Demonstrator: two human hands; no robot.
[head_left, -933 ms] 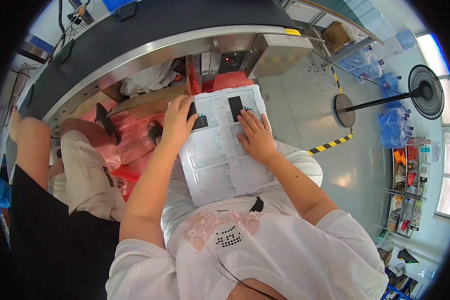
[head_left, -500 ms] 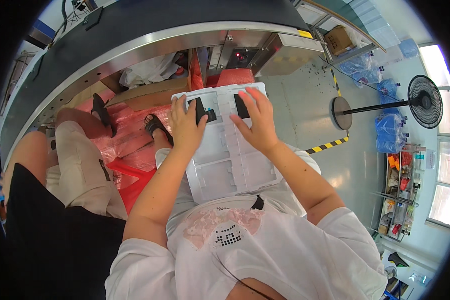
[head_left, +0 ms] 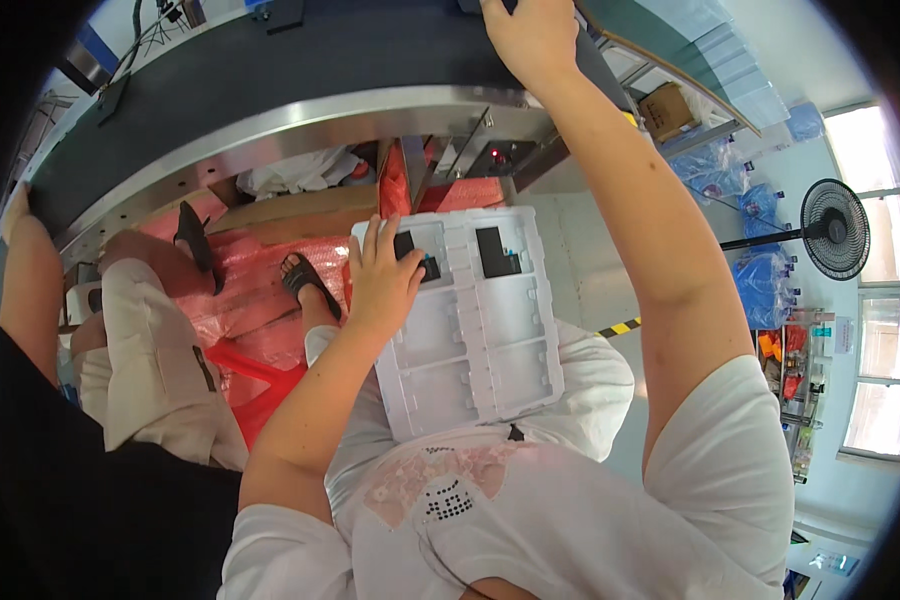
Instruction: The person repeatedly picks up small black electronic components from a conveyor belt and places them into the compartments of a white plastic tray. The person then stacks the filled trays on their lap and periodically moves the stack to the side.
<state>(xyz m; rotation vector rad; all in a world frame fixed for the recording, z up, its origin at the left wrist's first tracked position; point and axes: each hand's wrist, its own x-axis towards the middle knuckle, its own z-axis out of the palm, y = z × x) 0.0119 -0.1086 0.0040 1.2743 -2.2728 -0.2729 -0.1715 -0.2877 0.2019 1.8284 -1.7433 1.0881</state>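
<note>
A white plastic tray [head_left: 475, 345] with several compartments lies on my lap. In its two far compartments sit L-shaped black pieces, the right piece [head_left: 494, 252] in full sight and the left piece [head_left: 430, 268] partly under my fingers. My left hand [head_left: 380, 285] rests on the tray's far left corner, fingers stretched and apart, thumb at the left piece. Stretched far forward, my right hand [head_left: 532, 40] is over the black conveyor belt [head_left: 370, 50]. Its fingertips are cut off by the picture's top edge, beside a dark flat piece [head_left: 471, 6].
A metal rail [head_left: 310, 115] edges the belt. Another black piece [head_left: 285, 16] lies on the belt, far left. A person in black [head_left: 120, 510] sits close on my left, one hand at the belt. Red bubble wrap [head_left: 260, 285] covers the floor; a black fan [head_left: 836, 230] stands right.
My right hand has left the tray and swung forward over the belt, uncovering the right black piece. My left hand stays on the tray, which sits slightly lower in view.
</note>
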